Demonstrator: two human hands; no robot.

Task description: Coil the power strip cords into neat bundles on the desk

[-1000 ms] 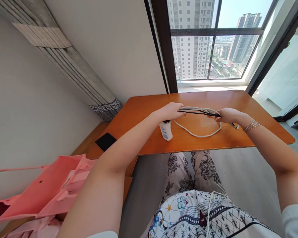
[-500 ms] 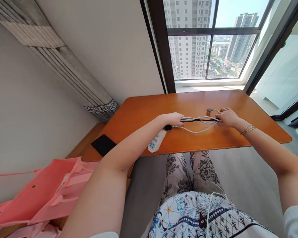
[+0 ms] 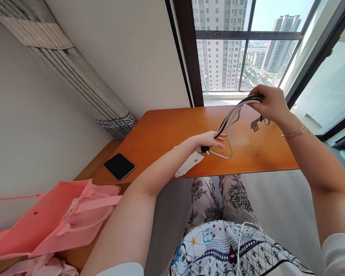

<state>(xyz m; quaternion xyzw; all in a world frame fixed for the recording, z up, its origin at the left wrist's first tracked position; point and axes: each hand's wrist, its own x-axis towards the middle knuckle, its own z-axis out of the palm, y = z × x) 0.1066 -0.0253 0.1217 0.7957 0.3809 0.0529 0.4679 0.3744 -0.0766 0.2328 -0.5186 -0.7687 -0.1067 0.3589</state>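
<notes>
A bundle of black and white power cords (image 3: 231, 114) arches between my two hands above the brown table (image 3: 166, 126). My right hand (image 3: 270, 101) is raised and closed round its upper end. A grey plug (image 3: 255, 124) dangles under that hand on a short length of cord. Lower down, my left hand (image 3: 211, 138) loosely grips the other end, fingers partly stretched. Just below it is a black plug (image 3: 205, 149) with its prongs showing. The white power strip (image 3: 189, 164) lies tilted at the near table edge, beside my left wrist; its socket face is turned away.
A black phone (image 3: 119, 166) lies at the table's left side. Close by on the left is a pink bag (image 3: 54, 222) with straps. A curtain (image 3: 83, 80) hangs by the wall, and a window (image 3: 247, 50) stands behind the table.
My right hand has lifted the cords up from the table, towards the window. The cords now bend upward, the grey plug hangs free, and the power strip has turned over.
</notes>
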